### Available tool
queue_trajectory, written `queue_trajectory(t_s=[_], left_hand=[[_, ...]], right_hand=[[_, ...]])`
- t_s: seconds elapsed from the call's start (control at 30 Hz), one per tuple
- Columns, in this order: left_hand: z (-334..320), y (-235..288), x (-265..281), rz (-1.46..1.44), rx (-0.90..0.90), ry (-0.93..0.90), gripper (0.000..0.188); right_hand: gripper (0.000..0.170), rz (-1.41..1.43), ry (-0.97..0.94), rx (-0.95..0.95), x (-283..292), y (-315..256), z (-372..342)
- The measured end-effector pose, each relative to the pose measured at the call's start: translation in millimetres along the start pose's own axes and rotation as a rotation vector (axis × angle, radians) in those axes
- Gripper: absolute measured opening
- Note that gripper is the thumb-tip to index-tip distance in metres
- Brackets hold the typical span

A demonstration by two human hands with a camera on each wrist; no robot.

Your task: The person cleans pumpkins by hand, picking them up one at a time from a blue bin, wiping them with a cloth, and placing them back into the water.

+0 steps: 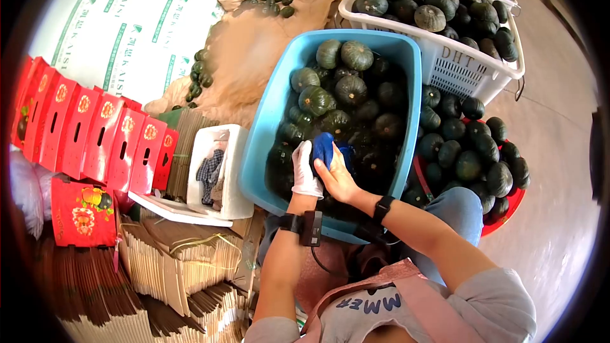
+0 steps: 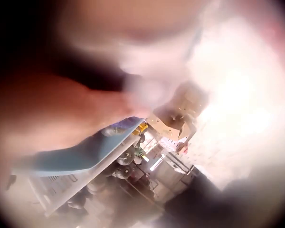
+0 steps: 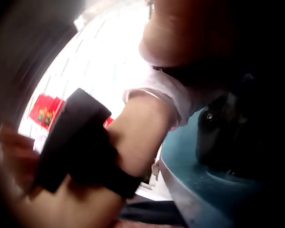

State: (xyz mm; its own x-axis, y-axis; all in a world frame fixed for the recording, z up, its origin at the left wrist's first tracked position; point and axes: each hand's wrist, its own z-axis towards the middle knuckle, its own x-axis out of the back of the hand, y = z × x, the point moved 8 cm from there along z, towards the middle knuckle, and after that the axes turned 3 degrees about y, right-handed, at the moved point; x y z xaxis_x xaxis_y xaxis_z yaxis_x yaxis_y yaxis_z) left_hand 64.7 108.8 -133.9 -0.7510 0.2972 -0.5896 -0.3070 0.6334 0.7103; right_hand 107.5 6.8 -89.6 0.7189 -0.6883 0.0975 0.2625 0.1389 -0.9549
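Observation:
Over the near part of a blue tub (image 1: 254, 143), both hands meet at a blue cloth (image 1: 323, 147). My right hand (image 1: 338, 179) is bare and grips the cloth between thumb and fingers. Beside it, on the left, my left hand (image 1: 306, 170) in a white glove stands upright, its fingertips close to the cloth. Whether it holds something is what I cannot tell. In the right wrist view the glove's cuff (image 3: 154, 90) shows, with the fingers hidden. Dark green pumpkins (image 1: 351, 90) lie in the tub, some in dark water.
Right of the tub, a white crate (image 1: 438, 57) and a red basin (image 1: 522, 198) hold more pumpkins. On the left stand a white foam box (image 1: 236, 171), red cartons (image 1: 105, 133) and stacked flat cardboard (image 1: 159, 254). Small pumpkins lie on a brown sheet (image 1: 248, 44) behind.

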Motion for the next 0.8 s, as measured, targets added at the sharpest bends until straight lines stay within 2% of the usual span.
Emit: queue_trajectory(t_s=[0.03,0.07,0.13,0.17,0.2,0.27,0.3,0.33,0.37,0.4,0.43,0.47,0.53,0.57,0.63,0.7,0.77,0.8], left_hand=[[-9.0,7.8,10.8,0.242,-0.218,0.119,0.04],[-5.3,4.9,13.5,0.331,-0.251,0.079,0.038],[-38.5,5.3,-24.5,0.392,-0.182,-0.062,0.038],[-33.5,-3.2,-20.6,0.357,-0.128,-0.141,0.034],[-32.3,-5.4,-18.4,0.362,-0.113,-0.137,0.034],[-27.6,-8.0,-19.1,0.109,-0.026,-0.148,0.037],[-30.0,-11.8,-22.3,-0.104,0.141,-0.124,0.04],[-9.8,-15.7,-2.8,-0.126,0.136,-0.119,0.045],[2.6,-7.8,-0.4,-0.121,0.048,-0.125,0.047],[6.0,4.8,-6.4,-0.117,-0.04,-0.13,0.049],[3.6,8.2,-5.3,-0.161,0.021,-0.101,0.038],[-0.8,15.3,-8.1,-0.145,0.024,-0.091,0.035],[9.7,21.3,9.5,-0.047,-0.1,-0.023,0.036],[7.6,21.8,10.8,-0.045,-0.098,-0.023,0.036],[3.5,31.8,9.9,0.3,-0.248,0.014,0.048],[6.8,20.1,7.7,0.274,-0.207,-0.026,0.047],[-9.9,13.0,-5.6,0.522,-0.336,-0.099,0.047],[-36.0,21.3,-26.1,0.657,-0.48,-0.05,0.04]], right_hand=[[0.049,0.056,0.094,0.03,9.0,1.0,8.0],[0.05,0.257,0.043,-0.299,1.6,39.2,15.0],[0.048,0.445,0.237,-0.752,4.5,117.6,15.4],[0.046,0.871,0.134,-1.085,1.6,93.7,8.7],[0.041,1.041,0.037,-1.084,-4.6,107.3,13.4],[0.041,0.965,0.03,-1.089,3.4,72.1,13.9],[0.04,0.788,0.081,-0.93,6.5,76.4,18.4],[0.04,0.612,0.123,-0.768,7.3,74.4,18.7],[0.049,0.493,0.003,-0.621,-0.9,51.7,19.3],[0.058,0.38,0.069,-0.347,-8.5,27.7,15.7],[0.06,0.171,-0.057,-0.287,-13.6,21.1,4.1],[0.063,-0.04,-0.18,-0.219,-8.2,-4.3,1.4],[0.063,-0.005,-0.235,-0.259,-7.2,-3.4,-3.2],[0.062,-0.01,-0.202,-0.153,-7.7,-4.4,-2.2],[0.059,-0.015,-0.088,-0.002,-6.7,-4.2,-1.5],[0.055,-0.019,-0.019,-0.044,-1.6,-4.0,10.1],[0.042,0.082,0.121,-0.192,12.3,5.1,29.8],[0.038,0.2,0.159,-0.338,16.8,24.8,33.4]])
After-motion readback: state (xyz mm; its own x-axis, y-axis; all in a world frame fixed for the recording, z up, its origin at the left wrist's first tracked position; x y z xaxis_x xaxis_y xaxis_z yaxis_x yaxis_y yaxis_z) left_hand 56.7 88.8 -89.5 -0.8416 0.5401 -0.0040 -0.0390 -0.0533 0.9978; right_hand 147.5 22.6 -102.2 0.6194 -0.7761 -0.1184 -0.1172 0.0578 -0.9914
